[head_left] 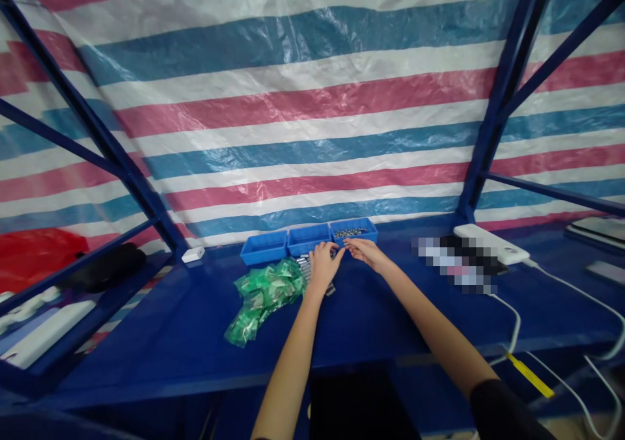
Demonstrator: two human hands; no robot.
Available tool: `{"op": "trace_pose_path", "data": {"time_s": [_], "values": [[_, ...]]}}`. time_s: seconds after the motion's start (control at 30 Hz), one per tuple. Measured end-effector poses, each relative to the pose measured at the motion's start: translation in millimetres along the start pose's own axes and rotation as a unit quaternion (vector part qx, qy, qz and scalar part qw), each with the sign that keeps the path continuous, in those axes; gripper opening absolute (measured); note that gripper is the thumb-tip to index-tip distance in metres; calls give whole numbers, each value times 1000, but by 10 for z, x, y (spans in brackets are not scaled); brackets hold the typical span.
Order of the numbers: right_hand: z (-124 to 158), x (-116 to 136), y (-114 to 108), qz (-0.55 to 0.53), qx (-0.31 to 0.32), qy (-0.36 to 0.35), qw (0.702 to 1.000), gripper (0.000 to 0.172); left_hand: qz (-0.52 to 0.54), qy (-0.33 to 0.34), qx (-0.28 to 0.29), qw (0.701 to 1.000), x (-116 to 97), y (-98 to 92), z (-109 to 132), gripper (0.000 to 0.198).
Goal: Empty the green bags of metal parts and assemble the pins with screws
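Observation:
My left hand [323, 264] is curled over a row of silvery metal pieces [305, 267] on the blue table, in front of the bins. Something small and dark shows between its thumb and fingers, too small to name. Just right of it, my right hand [365, 252] is closed in a pinch at the front of the right-hand blue bin [370, 229]. What its fingertips hold is too small to make out. Small shiny metal parts [350, 232] lie in that bin. Beside my left hand is a heap of green plastic packets [268, 290].
Two more blue bins, a left one [263, 249] and a middle one [308, 234], adjoin the right one. A white charger block [193, 254] is at the left, a white power bank [491, 243] with cables at the right. Blue frame posts [481, 147] and striped sheeting [312, 108] surround the table.

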State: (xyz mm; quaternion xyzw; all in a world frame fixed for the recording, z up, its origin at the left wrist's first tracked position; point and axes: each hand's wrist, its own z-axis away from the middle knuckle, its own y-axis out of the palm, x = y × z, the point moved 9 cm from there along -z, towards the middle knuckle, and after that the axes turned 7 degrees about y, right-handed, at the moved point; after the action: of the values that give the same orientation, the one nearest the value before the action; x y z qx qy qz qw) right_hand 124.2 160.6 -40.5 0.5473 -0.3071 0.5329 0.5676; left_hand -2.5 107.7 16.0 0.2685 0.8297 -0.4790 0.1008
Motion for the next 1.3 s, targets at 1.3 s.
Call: {"op": "trace_pose_path", "data": {"time_s": [1.3], "values": [[10,122,-44,185,-34,-111,976,16,42,28,104,993,-130,292,72,13]]}}
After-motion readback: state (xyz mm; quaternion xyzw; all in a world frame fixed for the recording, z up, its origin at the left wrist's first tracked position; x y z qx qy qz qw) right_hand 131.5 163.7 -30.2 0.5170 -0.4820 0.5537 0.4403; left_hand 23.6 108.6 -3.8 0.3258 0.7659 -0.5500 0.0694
